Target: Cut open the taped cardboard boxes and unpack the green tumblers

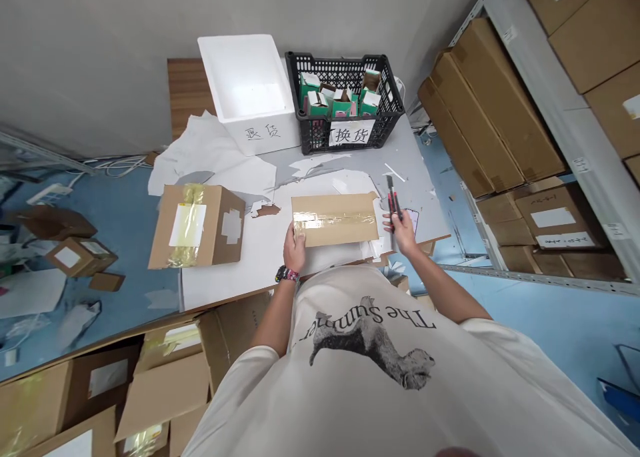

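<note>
A flat cardboard box (335, 220) lies on the white sheet covering the grey table (420, 203), with clear tape running lengthwise across it. My left hand (295, 247) clasps its near left corner, fingers over the top. My right hand (403, 231) grips a black and red utility knife (391, 197) upright, just off the box's right end. A second cardboard box (220, 227) with yellowish tape and a white label sits to the left, apart from both hands. Small torn paper scraps lie around the taped box.
Behind the table stand a white foam box (250, 120) marked with Chinese characters and a black plastic crate (345, 127) of small green cartons. Metal shelving (550, 143) holds cartons on the right. Open cartons (160, 390) lie on the floor below, and loose cardboard lies on the blue floor at left.
</note>
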`<state>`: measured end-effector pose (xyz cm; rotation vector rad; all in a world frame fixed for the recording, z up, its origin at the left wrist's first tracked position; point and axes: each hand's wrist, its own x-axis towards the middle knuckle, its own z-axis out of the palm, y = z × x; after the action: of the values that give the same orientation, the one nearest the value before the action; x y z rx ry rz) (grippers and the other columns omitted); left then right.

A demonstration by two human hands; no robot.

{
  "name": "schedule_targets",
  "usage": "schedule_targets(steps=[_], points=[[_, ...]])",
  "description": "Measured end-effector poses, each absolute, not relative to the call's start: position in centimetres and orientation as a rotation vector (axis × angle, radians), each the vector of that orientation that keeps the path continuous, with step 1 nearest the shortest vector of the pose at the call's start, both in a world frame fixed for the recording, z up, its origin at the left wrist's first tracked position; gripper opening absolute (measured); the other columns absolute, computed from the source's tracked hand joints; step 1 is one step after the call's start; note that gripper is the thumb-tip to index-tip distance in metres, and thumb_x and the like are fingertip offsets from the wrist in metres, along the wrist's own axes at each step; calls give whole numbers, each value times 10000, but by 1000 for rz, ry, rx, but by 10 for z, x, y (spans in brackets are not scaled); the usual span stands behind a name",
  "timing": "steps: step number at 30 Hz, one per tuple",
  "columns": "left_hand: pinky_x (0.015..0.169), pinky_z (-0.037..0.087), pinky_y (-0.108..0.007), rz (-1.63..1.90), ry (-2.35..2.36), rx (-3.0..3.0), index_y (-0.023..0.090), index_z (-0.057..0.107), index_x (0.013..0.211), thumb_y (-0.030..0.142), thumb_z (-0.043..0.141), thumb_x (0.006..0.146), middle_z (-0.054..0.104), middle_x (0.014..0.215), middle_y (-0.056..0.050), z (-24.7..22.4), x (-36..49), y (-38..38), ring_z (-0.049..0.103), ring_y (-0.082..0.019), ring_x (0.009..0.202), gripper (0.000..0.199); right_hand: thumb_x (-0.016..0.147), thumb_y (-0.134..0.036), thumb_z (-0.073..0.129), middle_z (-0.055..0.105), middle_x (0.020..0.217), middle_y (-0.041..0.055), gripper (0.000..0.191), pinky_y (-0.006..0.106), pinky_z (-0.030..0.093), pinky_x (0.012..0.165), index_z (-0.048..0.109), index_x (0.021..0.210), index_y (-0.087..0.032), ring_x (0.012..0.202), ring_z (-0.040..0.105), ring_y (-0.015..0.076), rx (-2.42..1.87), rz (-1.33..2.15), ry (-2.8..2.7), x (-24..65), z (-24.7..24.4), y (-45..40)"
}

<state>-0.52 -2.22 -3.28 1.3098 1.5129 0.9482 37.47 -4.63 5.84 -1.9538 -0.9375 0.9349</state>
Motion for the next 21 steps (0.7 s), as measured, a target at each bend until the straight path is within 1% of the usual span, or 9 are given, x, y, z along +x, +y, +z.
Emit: schedule_targets(steps=[2,5,8,10,11,13,15,17,21], points=[[1443,438,-486,918,1533,1281,221,564,1775,423,551,1132,661,1769,-130,-29,-9,-22,611,-314,1655,675,951,-943,583,790,1048,55,659,365,605,810,551,1138,-312,871,675,229,-1889,931,-866,348,36,-29],[1434,446,-537,895,1678,1226,196,543,1781,422,514,1125,662,1759,-167,-19,-21,-24,621,-346,1639,695,928,-884,631,793,1069,60,611,366,607,849,604,1085,-294,963,686,246,-1812,953,-852,320,17,-6],[1477,351,-598,914,1942,1360,116,475,1813,401,517,1106,572,1820,-242,0,-35,-27,511,-394,1724,763,917,-842,679,818,1113,49,580,347,594,781,608,1105,-297,859,674,207,-1664,1151,-825,303,10,10],[1505,263,-620,861,2042,1609,87,503,1791,362,561,1076,531,1847,-262,16,-37,-28,427,-411,1776,768,896,-831,732,835,1138,42,584,329,587,747,597,1112,-306,814,678,184,-1584,1275,-798,296,8,16],[1508,242,-626,798,2023,1751,103,553,1760,347,576,1069,549,1837,-253,24,-35,-27,431,-411,1772,733,888,-826,754,840,1139,41,586,323,588,745,594,1114,-309,818,691,180,-1563,1308,-787,294,7,18],[1505,235,-637,620,1861,1987,175,656,1685,340,579,1082,614,1796,-207,38,-23,-23,505,-393,1726,630,882,-805,786,844,1125,46,581,315,596,760,599,1125,-311,869,729,183,-1552,1322,-773,293,5,19],[1504,228,-646,449,1681,2115,240,690,1667,357,567,1104,643,1782,-162,49,-5,-14,556,-372,1692,587,888,-771,796,841,1085,45,562,314,601,766,604,1145,-309,904,748,191,-1561,1301,-754,295,4,18],[1506,203,-667,324,1600,2175,264,649,1728,383,586,1102,596,1833,-140,56,15,-1,511,-378,1730,641,887,-730,790,826,1023,30,536,322,603,770,601,1160,-309,898,755,197,-1567,1284,-727,300,4,18],[1490,168,-751,162,1624,2202,267,526,1846,506,681,1061,423,1952,-121,61,42,31,333,-456,1820,835,844,-632,774,776,975,-10,526,375,632,839,581,1221,-320,876,766,207,-1540,1287,-711,312,5,18]])
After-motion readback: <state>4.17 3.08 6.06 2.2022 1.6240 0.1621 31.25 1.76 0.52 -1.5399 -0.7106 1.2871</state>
